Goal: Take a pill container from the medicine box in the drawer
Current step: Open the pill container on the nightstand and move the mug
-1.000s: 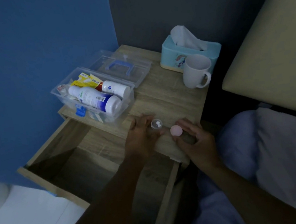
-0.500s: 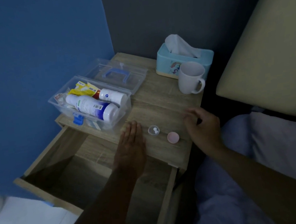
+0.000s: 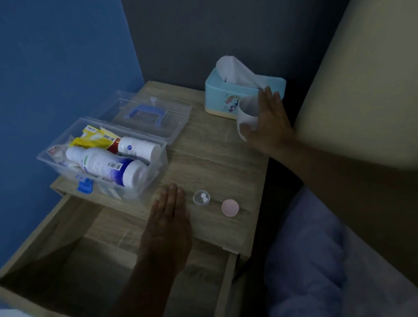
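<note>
Wood-grain nightstand (image 3: 210,158) top, pretty dim light, so some of this is hard to read. Left hand (image 3: 167,225) lies flat, palm down, fingers together and straight, at the front edge of the top where it meets the open drawer (image 3: 56,261). It's holding nothing. Right hand (image 3: 268,121) is reached way out toward the back right corner, fingers spread and extended, palm against the side of the white mug (image 3: 246,116). The thumb sits low on the mug, but I can't tell if the hand has actually closed around it.

The little clear pill container (image 3: 201,198) sits open on the nightstand just right of the left fingertips, not touching them, with 2 white pills (image 3: 203,197) inside. Its pink lid (image 3: 230,207) lies flat a bit further right, near the front edge.

The middle of the top between the 2 hands is bare wood, plenty of room there. The clear medicine box (image 3: 151,176) takes up the left side, packed with 2 white bottles (image 3: 107,163) and a yellow packet (image 3: 94,140), its lid (image 3: 144,116) lying behind it. A teal tissue box (image 3: 221,98) sits right behind the mug. The drawer hangs open below the left hand, interior dark. Bedding (image 3: 322,263) crowds the right side.
</note>
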The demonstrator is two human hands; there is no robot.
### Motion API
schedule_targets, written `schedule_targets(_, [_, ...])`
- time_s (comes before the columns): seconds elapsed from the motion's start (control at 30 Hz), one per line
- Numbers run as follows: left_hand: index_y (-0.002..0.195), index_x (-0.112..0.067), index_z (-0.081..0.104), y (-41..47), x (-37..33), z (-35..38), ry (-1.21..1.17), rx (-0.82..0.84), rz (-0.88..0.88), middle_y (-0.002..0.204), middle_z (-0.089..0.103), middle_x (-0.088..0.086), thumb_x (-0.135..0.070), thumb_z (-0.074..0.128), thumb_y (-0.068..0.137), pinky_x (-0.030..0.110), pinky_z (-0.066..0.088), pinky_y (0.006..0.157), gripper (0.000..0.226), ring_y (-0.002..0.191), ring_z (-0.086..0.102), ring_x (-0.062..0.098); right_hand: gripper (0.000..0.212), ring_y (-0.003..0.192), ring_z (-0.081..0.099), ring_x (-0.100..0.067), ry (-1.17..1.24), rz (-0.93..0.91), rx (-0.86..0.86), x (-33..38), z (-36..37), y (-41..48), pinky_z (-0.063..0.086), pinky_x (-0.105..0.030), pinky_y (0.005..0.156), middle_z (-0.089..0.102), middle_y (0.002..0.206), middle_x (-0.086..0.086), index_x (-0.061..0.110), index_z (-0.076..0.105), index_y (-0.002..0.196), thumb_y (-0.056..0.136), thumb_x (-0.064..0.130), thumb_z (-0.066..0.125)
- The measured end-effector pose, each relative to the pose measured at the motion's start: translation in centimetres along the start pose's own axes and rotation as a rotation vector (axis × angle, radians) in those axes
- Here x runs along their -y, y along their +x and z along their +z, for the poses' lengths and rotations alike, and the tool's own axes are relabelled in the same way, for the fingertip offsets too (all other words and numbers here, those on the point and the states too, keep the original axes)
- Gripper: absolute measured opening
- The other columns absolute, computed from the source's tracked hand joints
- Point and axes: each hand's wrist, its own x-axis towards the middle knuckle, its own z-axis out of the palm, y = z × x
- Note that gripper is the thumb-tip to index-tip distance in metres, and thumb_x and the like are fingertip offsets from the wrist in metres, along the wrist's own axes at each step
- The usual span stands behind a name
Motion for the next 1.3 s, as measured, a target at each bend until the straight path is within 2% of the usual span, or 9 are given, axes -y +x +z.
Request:
schedule_targets(0.1, [0.156, -0.006, 0.012, 0.0, 0.0, 0.0, -0.032, -0.007, 0.011, 0.165, 0.008, 0.015, -0.030, 0.025, 0.104, 0.040, 0.010, 0.124, 0.059, 0.154, 0.003, 0.024, 0.084, 0.141, 0.035, -0.032, 0.013, 0.054, -0.004, 0.1, 0.1, 0.8, 0.039, -0.047, 0.113, 0.033, 0.154, -0.012, 0.007, 0.028, 0.149, 0.084, 0.048, 0.063])
schedule_targets(0.2, [0.157, -0.006, 0.005, 0.0, -0.1, 0.0, 0.020, 0.007, -0.002, 0.165, 0.001, 0.016, -0.031, 0.019, 0.104, 0.038, 0.007, 0.124, 0.060, 0.154, -0.003, 0.024, 0.080, 0.131, 0.046, -0.031, 0.029, 0.061, -0.032, 0.2, 0.0, 1.1, 0.047, -0.045, 0.104, 0.042, 0.146, -0.011, 0.008, 0.037, 0.143, 0.081, 0.048, 0.066])
schedule_targets(0.3, [0.157, -0.008, 0.000, 0.1, -0.2, 0.2, 0.046, 0.007, -0.026, 0.166, -0.003, 0.013, -0.032, 0.014, 0.104, 0.036, 0.005, 0.124, 0.060, 0.154, -0.006, 0.022, 0.082, 0.132, 0.046, -0.030, 0.046, 0.074, -0.025, 0.2, -0.2, 1.3, 0.047, -0.043, 0.104, 0.041, 0.146, -0.011, 0.008, 0.038, 0.143, 0.079, 0.048, 0.070])
schedule_targets(0.4, [0.157, -0.007, 0.007, 0.1, -0.3, 0.2, -0.018, -0.001, -0.031, 0.166, 0.004, 0.014, -0.030, 0.021, 0.104, 0.037, 0.006, 0.124, 0.059, 0.154, -0.001, 0.023, 0.080, 0.127, 0.048, -0.028, 0.108, 0.095, -0.056, 0.5, -0.5, 1.3, 0.043, -0.030, 0.095, 0.046, 0.139, -0.011, 0.009, 0.042, 0.140, 0.076, 0.042, 0.077])
schedule_targets(0.57, [0.157, -0.009, 0.001, 0.0, -0.1, 0.1, 0.036, 0.025, -0.031, 0.166, -0.001, 0.013, -0.032, 0.017, 0.105, 0.038, 0.005, 0.124, 0.060, 0.154, -0.005, 0.023, 0.094, 0.133, 0.044, -0.024, 0.202, 0.065, -0.032, 1.7, -1.7, 0.5, 0.043, -0.036, 0.107, 0.045, 0.144, -0.009, 0.013, 0.036, 0.147, 0.071, 0.035, 0.085])
schedule_targets(0.8, [0.157, -0.007, 0.003, -0.2, -0.4, -0.6, -0.027, 0.035, -0.024, 0.166, -0.001, 0.015, -0.030, 0.025, 0.104, 0.040, 0.004, 0.124, 0.061, 0.154, -0.004, 0.025, 0.090, 0.114, 0.042, -0.003, 0.356, -0.127, -0.050, 4.5, -2.4, -3.0, 0.035, -0.016, 0.089, 0.054, 0.132, 0.001, 0.017, 0.046, 0.140, 0.064, 0.032, 0.090])
schedule_targets(0.97, [0.157, -0.008, 0.000, -0.2, -0.3, -0.6, 0.030, 0.057, -0.023, 0.166, -0.002, 0.013, -0.034, 0.021, 0.104, 0.040, 0.007, 0.124, 0.062, 0.154, -0.004, 0.024, 0.100, 0.121, 0.046, -0.006, 0.365, -0.120, 0.007, 5.6, -2.1, -5.1, 0.036, -0.021, 0.095, 0.052, 0.137, 0.005, 0.022, 0.044, 0.144, 0.058, 0.039, 0.091])
schedule_targets(1.13, [0.157, -0.009, 0.000, 0.0, -0.4, -0.7, 0.001, 0.075, -0.038, 0.166, -0.001, 0.012, -0.034, 0.030, 0.103, 0.040, 0.009, 0.125, 0.066, 0.154, -0.003, 0.023, 0.093, 0.108, 0.046, 0.003, 0.358, -0.118, 0.026, 5.7, -1.7, -6.9, 0.039, -0.014, 0.087, 0.051, 0.119, 0.018, 0.023, 0.052, 0.136, 0.054, 0.036, 0.094])
schedule_targets(1.3, [0.157, -0.010, 0.002, 0.0, -0.3, -0.4, -0.004, 0.064, -0.041, 0.166, 0.001, 0.012, -0.034, 0.028, 0.103, 0.041, 0.009, 0.125, 0.064, 0.154, -0.002, 0.023, 0.095, 0.109, 0.051, 0.000, 0.358, -0.095, 0.071, 5.4, -1.4, -7.8, 0.034, -0.006, 0.079, 0.061, 0.129, 0.007, 0.021, 0.052, 0.138, 0.054, 0.037, 0.094])
